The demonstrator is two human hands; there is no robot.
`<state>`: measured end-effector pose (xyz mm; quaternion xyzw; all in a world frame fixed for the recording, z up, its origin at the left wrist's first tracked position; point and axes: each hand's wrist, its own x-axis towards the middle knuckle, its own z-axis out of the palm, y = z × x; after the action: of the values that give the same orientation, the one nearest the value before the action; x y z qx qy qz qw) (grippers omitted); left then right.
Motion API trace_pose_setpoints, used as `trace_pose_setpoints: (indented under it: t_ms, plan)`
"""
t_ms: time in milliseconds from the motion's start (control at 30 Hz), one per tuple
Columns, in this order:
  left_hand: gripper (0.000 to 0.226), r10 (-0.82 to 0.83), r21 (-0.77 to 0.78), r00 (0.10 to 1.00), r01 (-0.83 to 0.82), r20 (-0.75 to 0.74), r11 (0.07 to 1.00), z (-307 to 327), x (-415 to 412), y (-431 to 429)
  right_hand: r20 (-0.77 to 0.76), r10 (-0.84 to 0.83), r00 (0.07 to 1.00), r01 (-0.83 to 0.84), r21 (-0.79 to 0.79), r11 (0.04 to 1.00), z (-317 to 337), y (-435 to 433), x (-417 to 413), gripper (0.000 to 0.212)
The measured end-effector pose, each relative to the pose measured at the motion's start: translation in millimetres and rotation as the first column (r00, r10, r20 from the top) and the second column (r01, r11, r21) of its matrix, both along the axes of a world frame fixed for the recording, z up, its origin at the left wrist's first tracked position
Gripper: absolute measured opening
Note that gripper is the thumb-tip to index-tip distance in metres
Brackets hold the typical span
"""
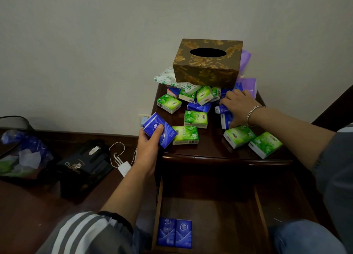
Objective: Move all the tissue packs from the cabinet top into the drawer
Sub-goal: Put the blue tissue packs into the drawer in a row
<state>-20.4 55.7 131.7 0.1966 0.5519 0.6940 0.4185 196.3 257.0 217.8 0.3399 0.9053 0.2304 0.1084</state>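
Pack [169, 136] — long axis diagonal, down-right

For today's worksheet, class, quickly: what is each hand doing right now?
Left hand: grips a blue plastic-wrapped rectangular tissue pack.
Right hand: rests on other blue packs on the dark wooden cabinet top; grip cannot be told.

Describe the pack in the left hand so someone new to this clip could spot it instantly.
Start at the dark wooden cabinet top below the gold patterned tissue box. At its front left corner, the left hand grips a blue tissue pack, tilted. The green pack beside it lies flat, untouched.
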Motion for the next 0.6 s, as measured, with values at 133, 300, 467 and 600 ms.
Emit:
trace_pose_setpoints:
  t_ms: [133, 300, 467, 600]
  plan:
    - [0.053, -0.002, 0.007, 1.000, 0.002, 0.008, 1.000, -1, 0, 0, -0.132, 0.032, 0.991, -0.039, -0.052, 0.998, -6, 1, 5, 0.076]
    - [0.051, 0.016, 0.017, 1.000, -0.016, 0.019, 1.000, 0, 0, 2, -0.549, 0.002, 0.836, -0.087, -0.129, 0.988, 1, -10, 11, 0.077]
    - [0.034, 0.024, 0.013, 0.999, -0.024, 0.022, 1.000, 4, 3, 1, -0.930, -0.324, 0.176, -0.121, -0.347, 0.930, 27, -60, 2, 0.076]
    - [0.030, 0.013, 0.007, 1.000, -0.013, -0.008, 1.000, 14, 14, -7, -0.794, -0.597, -0.110, -0.361, -0.528, 0.769, 32, -115, 1, 0.064]
